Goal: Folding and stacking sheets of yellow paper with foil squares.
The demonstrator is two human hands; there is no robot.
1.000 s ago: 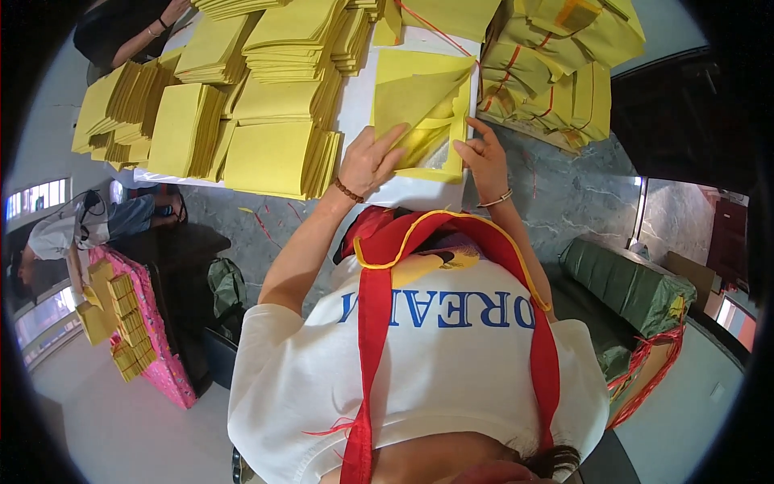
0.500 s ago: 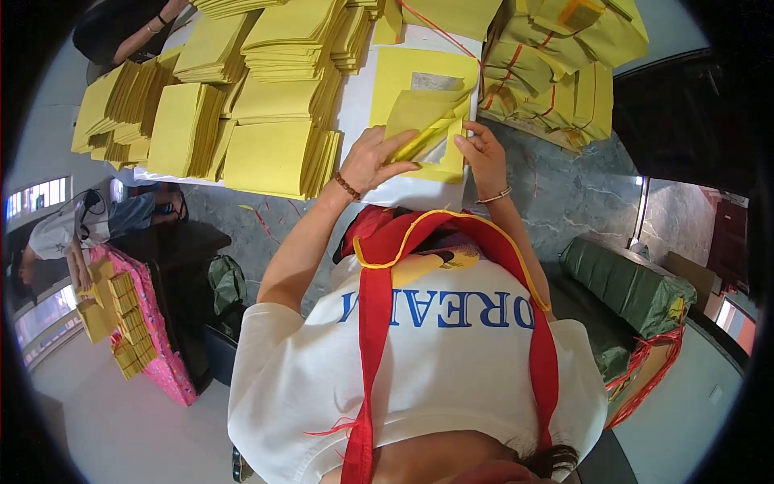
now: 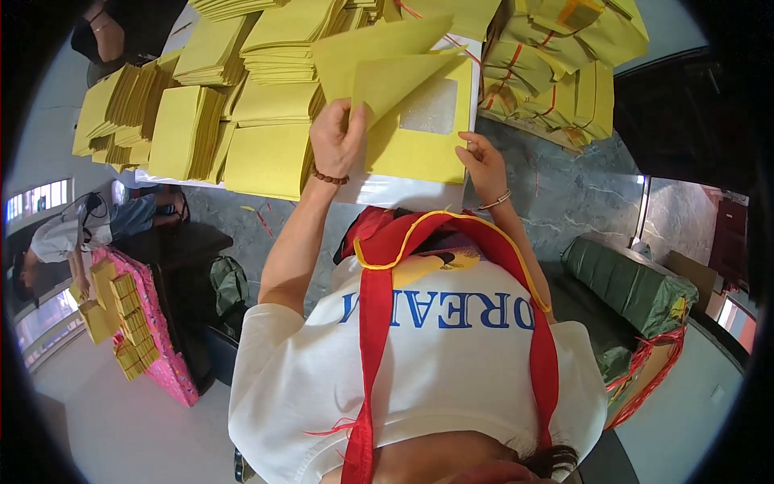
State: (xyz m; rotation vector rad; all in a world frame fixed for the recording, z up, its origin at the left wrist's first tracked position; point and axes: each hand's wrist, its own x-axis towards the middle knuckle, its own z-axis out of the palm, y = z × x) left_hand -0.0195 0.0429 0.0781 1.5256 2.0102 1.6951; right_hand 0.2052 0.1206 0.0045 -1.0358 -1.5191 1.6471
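My left hand (image 3: 337,139) is closed on the lower left edge of lifted yellow paper sheets (image 3: 393,89), which tilt up and fan apart toward the left. Under them, flat on the white tabletop (image 3: 403,194), lies a yellow paper sheet with a silvery rectangle (image 3: 427,153) in its middle. The right hand (image 3: 485,167) is at that sheet's right edge, its fingers curled and thumb and forefinger closed at the border. How many sheets my left hand holds cannot be made out.
Stacks of yellow paper (image 3: 270,157) fill the table's left side. Bundles tied with red string (image 3: 548,89) stand at the right. Another person's hand (image 3: 105,36) is at the far left. A second person (image 3: 72,230) works by a pink-covered table (image 3: 165,339). Green wrapped bales (image 3: 629,282) sit at right.
My left hand has moved left and up, lifting the yellow sheets away from the lower one and uncovering more of its silvery rectangle. My right hand has stayed near the right edge.
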